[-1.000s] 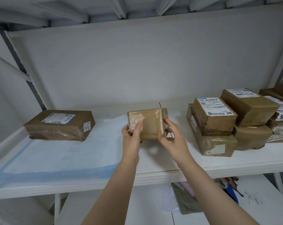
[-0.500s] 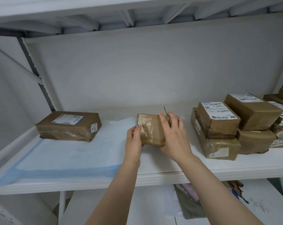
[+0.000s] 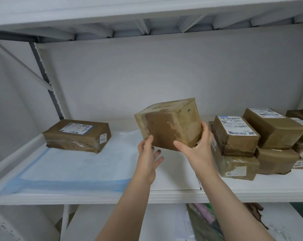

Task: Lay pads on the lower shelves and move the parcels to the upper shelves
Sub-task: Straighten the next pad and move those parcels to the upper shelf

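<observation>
Parcel (image 3: 168,126) hangs tilted above the shelf (image 3: 164,195), broad face toward the camera, long axis left to right. Right grip (image 3: 197,152) clasps its lower right corner; left grip (image 3: 147,157), fingers loose, touches the lower left.

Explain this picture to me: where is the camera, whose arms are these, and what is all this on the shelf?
No machine here: a person wears a camera on the head, so you look down their own arms. The right hand grips a brown, tape-wrapped cardboard parcel, held above the white shelf; the left hand steadies its lower corner with the thumb. On the shelf lie a white, blue-edged pad, a flat brown labelled parcel on it, and a stack of brown labelled parcels on the right.
</observation>
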